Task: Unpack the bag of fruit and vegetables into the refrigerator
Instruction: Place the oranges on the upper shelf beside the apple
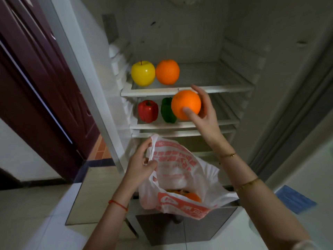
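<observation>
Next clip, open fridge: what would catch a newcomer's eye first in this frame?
The bright orange gripped in the right hand, raised in front of the fridge shelves, stands out first. Behind it a yellow apple and a second orange sit side by side on the upper shelf, with a red pepper and green pepper below. The left hand holds the plastic bag open lower down.

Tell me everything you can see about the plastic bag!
The bag is thin, crinkly white plastic with red-orange print and lettering. It hangs open in front of the fridge's lower part, below the shelves. The left hand pinches one handle loop at its top, holding it up. Its mouth gapes toward the camera, and something orange shows inside, too hidden to name. The right hand does not touch it.
</observation>
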The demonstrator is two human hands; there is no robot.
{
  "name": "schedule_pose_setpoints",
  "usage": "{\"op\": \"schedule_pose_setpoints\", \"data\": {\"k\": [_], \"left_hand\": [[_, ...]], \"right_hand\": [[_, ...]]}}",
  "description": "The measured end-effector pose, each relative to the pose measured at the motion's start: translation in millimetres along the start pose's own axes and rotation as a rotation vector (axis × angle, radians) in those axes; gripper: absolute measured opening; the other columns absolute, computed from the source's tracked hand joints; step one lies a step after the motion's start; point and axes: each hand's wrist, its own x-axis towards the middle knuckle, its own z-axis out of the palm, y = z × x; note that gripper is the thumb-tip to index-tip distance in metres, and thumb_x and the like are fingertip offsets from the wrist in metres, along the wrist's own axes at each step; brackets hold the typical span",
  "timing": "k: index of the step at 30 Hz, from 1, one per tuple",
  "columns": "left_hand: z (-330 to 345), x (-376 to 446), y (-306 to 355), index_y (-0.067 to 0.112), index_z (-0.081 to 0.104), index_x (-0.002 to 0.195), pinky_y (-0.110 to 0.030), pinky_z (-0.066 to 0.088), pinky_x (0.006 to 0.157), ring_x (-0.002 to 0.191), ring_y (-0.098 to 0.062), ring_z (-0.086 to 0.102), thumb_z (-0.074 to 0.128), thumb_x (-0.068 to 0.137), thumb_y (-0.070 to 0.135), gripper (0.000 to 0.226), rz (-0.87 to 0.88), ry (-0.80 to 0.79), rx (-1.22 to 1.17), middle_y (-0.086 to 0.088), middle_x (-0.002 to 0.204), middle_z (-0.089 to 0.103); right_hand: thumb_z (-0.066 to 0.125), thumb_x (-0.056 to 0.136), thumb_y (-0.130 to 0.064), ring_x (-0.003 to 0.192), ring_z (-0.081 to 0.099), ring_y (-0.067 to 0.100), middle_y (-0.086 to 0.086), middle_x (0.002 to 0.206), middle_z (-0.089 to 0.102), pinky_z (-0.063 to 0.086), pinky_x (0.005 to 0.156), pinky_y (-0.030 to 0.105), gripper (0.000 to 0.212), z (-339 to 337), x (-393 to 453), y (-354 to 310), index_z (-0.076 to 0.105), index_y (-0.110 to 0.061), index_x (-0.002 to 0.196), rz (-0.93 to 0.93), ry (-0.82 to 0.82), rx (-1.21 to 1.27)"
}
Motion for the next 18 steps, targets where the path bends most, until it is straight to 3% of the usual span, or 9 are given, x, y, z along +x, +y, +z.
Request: {"op": "schedule_pose_setpoints", "data": {"k": [3,5,8,10,14,18], "left_hand": [[2.0,5.0,1.9,0.033,0.041,0.148,-0.041,0.059,0.089,0.123,0.016,0.046,0.060,0.083,-0.010,0.081,-0.018,0.007,0.012,0.010,0.143,0.051],[3.2,7.9,3.0,0.030,0.040,0.150,-0.044,0.057,0.094,0.132,0.003,0.046,0.060,0.083,-0.011,0.081,-0.021,0.008,0.012,0.007,0.146,0.049],[4.2,9.8,4.6,0.030,0.040,0.150,-0.040,0.059,0.091,0.125,0.004,0.051,0.061,0.082,-0.012,0.082,-0.020,0.011,0.007,0.007,0.143,0.052],[4.5,10.4,5.8,0.031,0.040,0.150,-0.035,0.061,0.084,0.116,0.010,0.055,0.060,0.083,-0.012,0.082,-0.025,0.015,-0.001,0.008,0.140,0.053],[4.9,12.1,5.6,0.032,0.041,0.148,-0.022,0.059,0.073,0.110,0.014,0.056,0.060,0.083,-0.013,0.081,-0.030,0.011,-0.008,0.012,0.135,0.052],[5.4,11.7,6.7,0.030,0.041,0.147,-0.011,0.054,0.070,0.106,0.016,0.058,0.060,0.082,-0.015,0.082,-0.032,0.005,-0.017,0.015,0.130,0.054]], "right_hand": [[0.072,0.083,-0.037,0.113,0.057,0.008,-0.002,0.134,0.050,0.054,0.082,0.019,0.059,-6.4,36.1,-22.3,0.047,-0.021,0.134,-0.079,0.191,-0.046],[0.075,0.082,-0.039,0.106,0.058,0.005,-0.005,0.127,0.051,0.052,0.078,0.015,0.060,-11.6,60.0,-28.2,0.045,-0.021,0.131,-0.082,0.285,-0.119],[0.077,0.076,-0.041,0.104,0.059,0.012,-0.001,0.123,0.055,0.051,0.083,0.023,0.067,-17.6,90.7,-24.5,0.044,-0.016,0.128,-0.039,0.357,-0.245],[0.078,0.074,-0.038,0.111,0.058,0.020,0.005,0.126,0.056,0.049,0.089,0.030,0.069,-19.3,106.9,-15.8,0.043,-0.012,0.128,-0.012,0.367,-0.324],[0.077,0.076,-0.032,0.125,0.051,0.026,0.012,0.136,0.050,0.038,0.094,0.027,0.074,-18.6,126.2,2.1,0.041,-0.008,0.136,0.042,0.338,-0.453],[0.075,0.078,-0.038,0.122,0.052,0.032,0.015,0.133,0.051,0.041,0.093,0.034,0.070,-15.7,132.0,11.2,0.044,-0.007,0.133,0.051,0.303,-0.567]]}}
